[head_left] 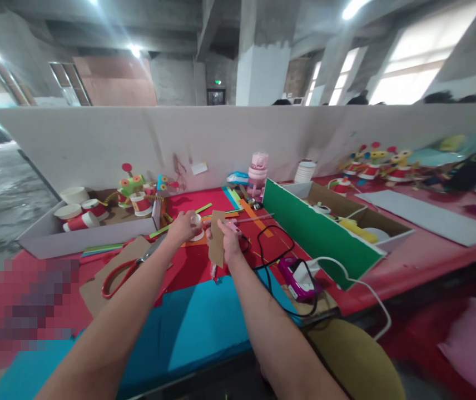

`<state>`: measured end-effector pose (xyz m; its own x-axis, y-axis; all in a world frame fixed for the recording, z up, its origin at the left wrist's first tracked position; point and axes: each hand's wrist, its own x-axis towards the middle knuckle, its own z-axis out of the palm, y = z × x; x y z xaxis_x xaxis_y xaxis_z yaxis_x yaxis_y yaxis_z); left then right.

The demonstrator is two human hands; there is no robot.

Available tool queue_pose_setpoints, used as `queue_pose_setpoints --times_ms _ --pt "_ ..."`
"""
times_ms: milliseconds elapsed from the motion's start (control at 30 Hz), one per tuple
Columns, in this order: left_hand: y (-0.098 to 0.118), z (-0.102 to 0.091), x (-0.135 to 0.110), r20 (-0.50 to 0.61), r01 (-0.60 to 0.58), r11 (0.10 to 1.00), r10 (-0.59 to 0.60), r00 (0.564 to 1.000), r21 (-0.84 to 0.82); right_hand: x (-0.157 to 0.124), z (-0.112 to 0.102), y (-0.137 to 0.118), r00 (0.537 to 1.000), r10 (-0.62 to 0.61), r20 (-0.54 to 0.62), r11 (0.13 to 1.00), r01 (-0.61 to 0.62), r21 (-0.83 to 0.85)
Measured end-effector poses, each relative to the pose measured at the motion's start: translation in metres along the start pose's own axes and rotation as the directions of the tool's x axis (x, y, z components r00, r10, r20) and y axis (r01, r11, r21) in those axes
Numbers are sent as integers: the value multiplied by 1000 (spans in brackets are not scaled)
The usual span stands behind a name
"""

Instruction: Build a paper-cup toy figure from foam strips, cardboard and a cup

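Observation:
My left hand [182, 228] is closed at the middle of the table, fingers curled around a small whitish round piece [196, 220] whose kind I cannot make out. Just to its right, my right hand [230, 242] pinches a strip of brown cardboard [217, 253], held upright with the thumb on its face. Behind that hand lies a pink glue gun [233, 224], partly hidden. Red-handled scissors [118, 278] rest on a brown cardboard sheet [92, 289] left of my left forearm, which covers part of the blades.
A box [83, 244] with paper cups and a green figure [132, 186] stands at left. Right of my hands are a green-sided box [317, 236], a purple power strip [298, 280] and loose cables. Blue sheet [196, 316] covers the front edge; a pink bottle [257, 175] stands behind.

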<state>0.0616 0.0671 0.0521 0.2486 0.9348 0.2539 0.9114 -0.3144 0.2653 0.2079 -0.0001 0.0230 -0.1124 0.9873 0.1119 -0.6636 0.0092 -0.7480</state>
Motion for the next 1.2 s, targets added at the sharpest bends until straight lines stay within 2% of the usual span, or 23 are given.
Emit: queue_pose_setpoints --times_ms 100,267,400,467,500,567,633,700,767,833,900,1000,1033,1100,1200 --pt "-2 1 0 -4 -40 999 40 999 -3 -1 1 1 1000 7 24 1000 -6 -25" --pt "-2 0 -9 -54 -28 999 26 998 -39 -3 5 -1 994 73 76 995 -68 -66" --pt "-13 -22 -30 -235 -95 969 41 971 -227 -5 11 3 971 171 165 980 -151 -126" --pt "-20 -32 -48 -264 -106 892 -16 964 -440 -8 16 8 949 209 238 970 -169 -177" --pt "-23 -35 -59 -208 -76 821 -54 977 -566 -10 19 10 934 236 269 960 -182 -213" --pt "-26 -36 -80 -90 20 612 -148 985 -791 -14 25 16 899 306 313 932 -215 -293" --pt "-24 -32 -97 -3 53 444 -123 992 -894 -17 29 22 878 355 321 903 -234 -360" --pt "-20 -26 -107 80 94 332 -56 995 -939 -20 32 27 878 375 297 882 -239 -406" --pt "-16 -22 -110 137 140 266 -29 990 -954 -21 33 31 883 384 270 866 -244 -436" --pt "-16 -20 -108 141 149 223 -55 989 -963 -21 34 34 884 392 255 856 -249 -453" --pt "-20 -21 -104 83 106 176 -135 987 -979 -20 36 37 891 378 253 849 -225 -478" --pt "-31 -25 -99 -8 21 90 -304 953 -996 -20 44 40 891 344 296 843 -154 -516" --pt "-34 -27 -99 -10 12 65 -324 946 -998 -19 49 42 890 334 311 847 -138 -513" --pt "-38 -30 -99 32 42 27 -288 957 -999 -17 61 47 904 305 301 870 -135 -475" --pt "-39 -35 -102 100 109 22 -247 964 -994 -12 78 59 936 272 225 898 -163 -408"
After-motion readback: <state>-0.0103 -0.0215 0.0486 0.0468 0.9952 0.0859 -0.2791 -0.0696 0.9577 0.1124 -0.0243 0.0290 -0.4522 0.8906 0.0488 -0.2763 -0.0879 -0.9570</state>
